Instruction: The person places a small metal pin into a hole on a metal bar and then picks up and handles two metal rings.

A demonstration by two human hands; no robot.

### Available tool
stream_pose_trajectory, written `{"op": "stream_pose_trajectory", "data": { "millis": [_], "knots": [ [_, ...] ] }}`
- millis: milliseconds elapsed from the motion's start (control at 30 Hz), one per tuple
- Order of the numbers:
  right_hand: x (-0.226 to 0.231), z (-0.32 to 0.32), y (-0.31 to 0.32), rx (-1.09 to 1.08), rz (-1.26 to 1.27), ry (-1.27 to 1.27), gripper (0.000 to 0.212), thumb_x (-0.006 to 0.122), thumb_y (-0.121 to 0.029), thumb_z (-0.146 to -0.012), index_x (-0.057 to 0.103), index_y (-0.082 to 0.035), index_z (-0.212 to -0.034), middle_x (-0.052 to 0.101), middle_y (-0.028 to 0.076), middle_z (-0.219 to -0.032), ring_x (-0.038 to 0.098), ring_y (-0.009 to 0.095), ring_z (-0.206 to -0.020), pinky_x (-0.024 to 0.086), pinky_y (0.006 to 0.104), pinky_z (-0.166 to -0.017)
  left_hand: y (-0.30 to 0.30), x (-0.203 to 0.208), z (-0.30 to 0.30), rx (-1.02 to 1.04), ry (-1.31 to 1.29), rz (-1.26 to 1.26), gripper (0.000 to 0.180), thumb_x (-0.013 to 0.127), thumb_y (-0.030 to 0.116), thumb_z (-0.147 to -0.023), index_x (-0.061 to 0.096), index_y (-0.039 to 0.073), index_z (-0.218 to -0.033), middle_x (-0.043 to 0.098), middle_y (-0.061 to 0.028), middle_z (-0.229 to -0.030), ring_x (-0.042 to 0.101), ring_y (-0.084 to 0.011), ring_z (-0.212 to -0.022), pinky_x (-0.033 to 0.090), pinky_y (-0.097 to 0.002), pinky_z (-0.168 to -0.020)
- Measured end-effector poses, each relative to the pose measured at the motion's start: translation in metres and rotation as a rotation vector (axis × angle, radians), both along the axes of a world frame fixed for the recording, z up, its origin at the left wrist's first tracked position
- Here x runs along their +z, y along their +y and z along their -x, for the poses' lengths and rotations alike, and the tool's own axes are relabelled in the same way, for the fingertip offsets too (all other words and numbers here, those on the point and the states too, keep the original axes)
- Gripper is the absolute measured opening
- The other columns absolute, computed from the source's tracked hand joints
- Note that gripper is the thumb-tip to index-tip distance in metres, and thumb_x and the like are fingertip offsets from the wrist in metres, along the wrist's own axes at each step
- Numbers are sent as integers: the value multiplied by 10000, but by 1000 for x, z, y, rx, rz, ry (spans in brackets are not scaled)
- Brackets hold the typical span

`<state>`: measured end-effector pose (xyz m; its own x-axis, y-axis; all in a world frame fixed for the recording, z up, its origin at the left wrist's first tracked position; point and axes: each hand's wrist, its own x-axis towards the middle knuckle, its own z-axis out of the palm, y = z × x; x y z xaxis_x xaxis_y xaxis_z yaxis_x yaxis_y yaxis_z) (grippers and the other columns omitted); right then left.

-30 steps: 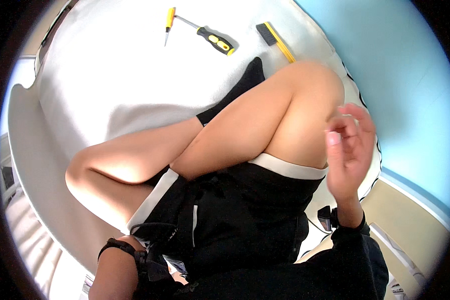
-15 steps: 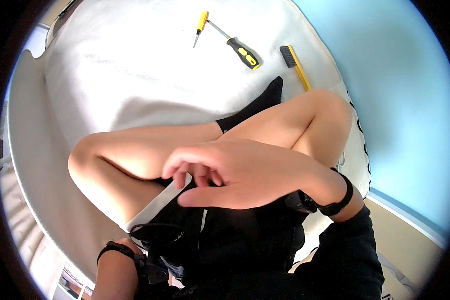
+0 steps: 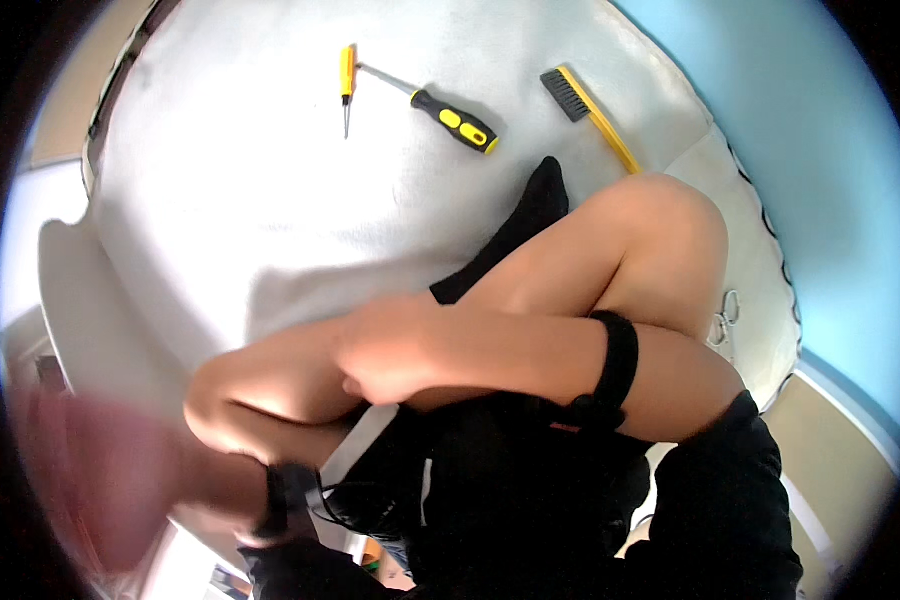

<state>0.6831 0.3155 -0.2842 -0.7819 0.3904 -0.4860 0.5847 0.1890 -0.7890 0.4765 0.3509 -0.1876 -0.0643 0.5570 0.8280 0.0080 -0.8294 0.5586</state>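
Note:
My left hand (image 3: 205, 488) reaches out at the lower left, smeared by motion. Against it is a large reddish blur (image 3: 95, 470), apparently something held, whose kind I cannot make out. My right hand (image 3: 390, 348) is closed with its fingers curled in, over my bent left leg (image 3: 260, 385); nothing shows in it. Beyond my legs, on the white cover, lie a small yellow-handled screwdriver (image 3: 347, 75), a larger black-and-yellow screwdriver (image 3: 457, 122) and a yellow brush (image 3: 600, 125) with dark bristles.
I sit cross-legged on a white-covered bed (image 3: 220, 170), one black sock (image 3: 520, 230) showing. Pale loops (image 3: 728, 308) like scissor handles lie beside my right knee. A light blue wall (image 3: 820, 200) rises at the right. A white curved board (image 3: 80, 300) stands at the left.
My left hand has swung out to the left, and the reddish blur has appeared there. My right hand has moved slightly and its fingers have curled in. The view has shifted.

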Motion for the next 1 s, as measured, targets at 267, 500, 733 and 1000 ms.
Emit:
{"op": "stream_pose_trajectory", "data": {
  "millis": [267, 500, 733, 1000],
  "knots": [
    [-38, 25, -13, 141, -240, 223, 231, 656, -148, -729, 725, -67, -934, 695, 99, -968, 671, 290, -851, 526, 433, -662, 137, -199, -107, 244, 1325, 989, 547, 662, 468, -835, 614, -19, -1081, 660, -134, -957, 627, -228, -896, 487, -325, -816],
    [-20, 71, -29, 214, -211, -353, 352, 717, -195, -697, 699, -98, -1035, 683, 73, -934, 655, 275, -814, 509, 447, -585, 133, -195, -123, 82, 836, 1196, 281, 449, 247, -997, 584, 29, -881, 499, -5, -662, 489, -84, -571, 424, -229, -549],
    [-13, 13, -20, 251, 18, 3, 325, 727, -232, -725, 706, -96, -1020, 685, 110, -932, 656, 315, -831, 518, 475, -694, 75, -133, -235, -503, 880, 1122, 216, 483, 155, -977, 601, -22, -1017, 455, 16, -641, 424, -64, -582, 357, -208, -528],
    [-26, -34, -64, -113, -448, 698, 152, 703, -152, -666, 710, -28, -754, 668, 161, -747, 653, 323, -688, 514, 399, -636, 59, -125, -263, -436, 790, 1049, 328, 632, 32, -866, 560, 2, -1185, 577, -83, -1138, 552, -131, -974, 453, -264, -881]
  ]
}}
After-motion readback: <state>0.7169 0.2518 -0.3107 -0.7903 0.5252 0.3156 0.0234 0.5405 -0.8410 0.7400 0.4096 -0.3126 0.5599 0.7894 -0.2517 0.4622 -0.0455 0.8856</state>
